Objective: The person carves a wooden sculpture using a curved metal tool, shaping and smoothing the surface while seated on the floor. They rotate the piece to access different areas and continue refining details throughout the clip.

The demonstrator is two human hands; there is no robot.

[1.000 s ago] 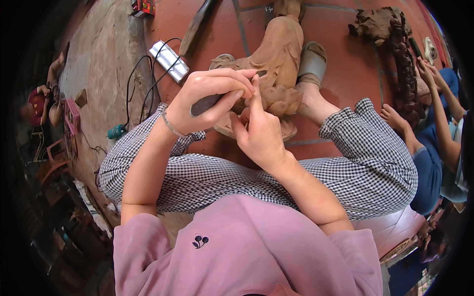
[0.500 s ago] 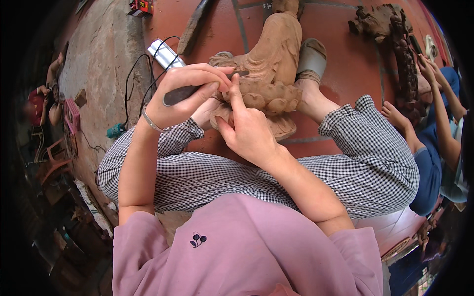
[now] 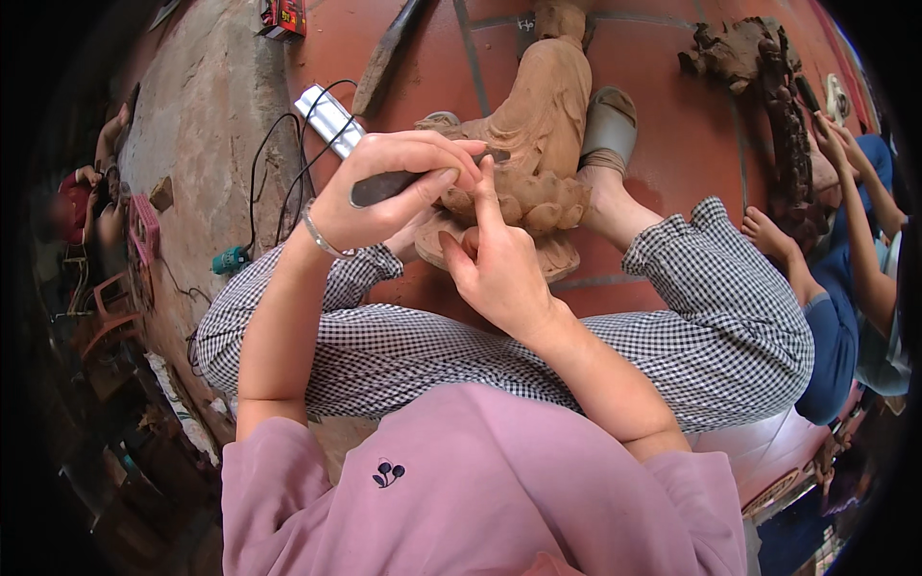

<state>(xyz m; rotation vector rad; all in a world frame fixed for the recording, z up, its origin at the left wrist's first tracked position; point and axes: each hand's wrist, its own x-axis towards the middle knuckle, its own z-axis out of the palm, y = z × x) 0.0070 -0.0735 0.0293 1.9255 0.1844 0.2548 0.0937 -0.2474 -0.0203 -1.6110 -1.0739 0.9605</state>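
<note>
A carved brown wooden statue [image 3: 543, 91] lies between my feet, its petalled base [image 3: 543, 204] toward me. My left hand [image 3: 384, 187] is closed round a dark, slim carving tool [image 3: 379, 189]; the tool's broad end sticks out by the palm. Its narrow tip reaches past my fingertips over the statue, just above the petals. My right hand [image 3: 504, 274] has its index finger stretched up to the left fingertips, beside the tool's tip. The right thumb stands apart, and the other right fingers are curled and partly hidden. Where the tool meets the wood is covered by my hands.
Left of the statue are a silvery slab [image 3: 328, 120], a black cord [image 3: 254, 192], a teal power-tool end [image 3: 229, 259] and a long dark wooden piece [image 3: 384, 67]. A red box [image 3: 282, 17] stands further off. At right, another person's hands [image 3: 837, 139] are near a dark carving [image 3: 783, 125].
Both hands and the carving tool have shifted a little to the right along the statue. The view has also moved slightly. My left grip stays the same.
</note>
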